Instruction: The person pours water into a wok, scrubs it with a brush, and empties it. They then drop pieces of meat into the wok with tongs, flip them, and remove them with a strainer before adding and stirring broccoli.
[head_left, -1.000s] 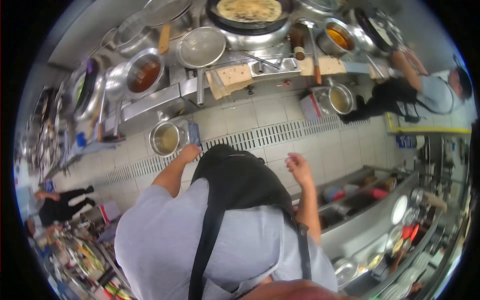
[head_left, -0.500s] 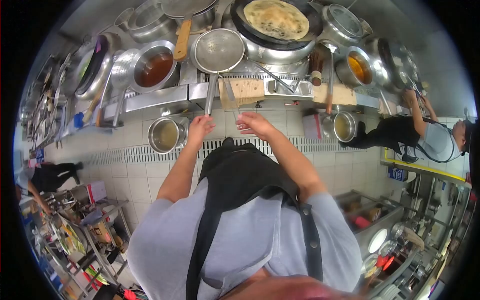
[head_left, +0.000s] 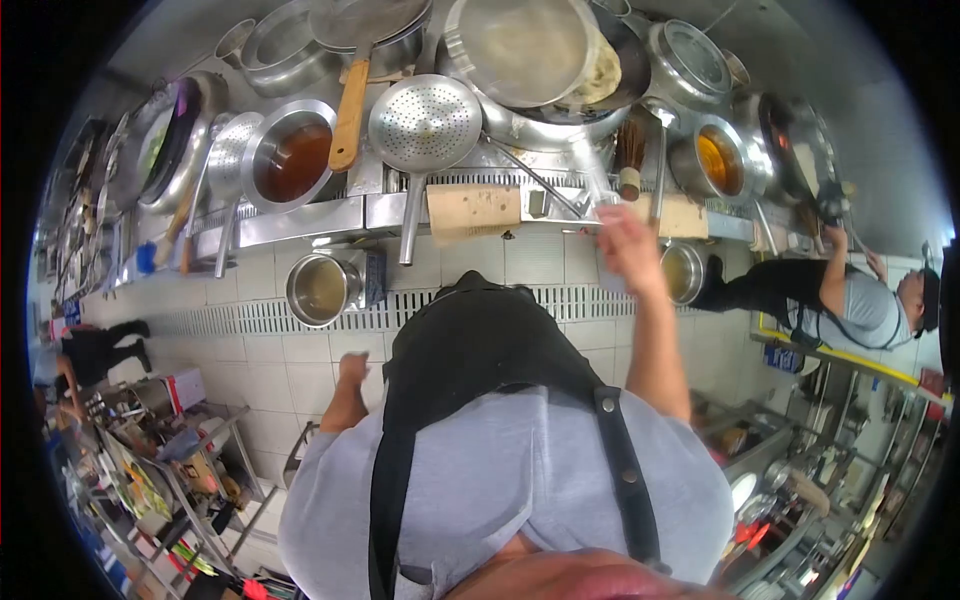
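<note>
My right hand [head_left: 628,245] is closed round the handle of a mesh strainer [head_left: 520,55], which is blurred by motion. The strainer's round bowl is above the wok [head_left: 635,75] and covers much of the flat pancake [head_left: 603,78] lying in it. My left hand [head_left: 349,378] is low by my left side, away from the stove. No object shows in it, and its fingers are too indistinct to read. A perforated skimmer [head_left: 425,125] rests on the stove edge, its handle pointing toward me.
A pot of reddish-brown liquid [head_left: 300,160] stands left, a pot of orange liquid [head_left: 718,160] right. A bamboo brush [head_left: 630,165] is beside the wok. A metal pot [head_left: 322,290] sits below the counter. A co-worker [head_left: 860,290] works at the right; another person [head_left: 95,365] is far left.
The mesh strainer has moved from above the skimmer to over the wok, now in my right hand. My left hand has left its handle and dropped back to my side.
</note>
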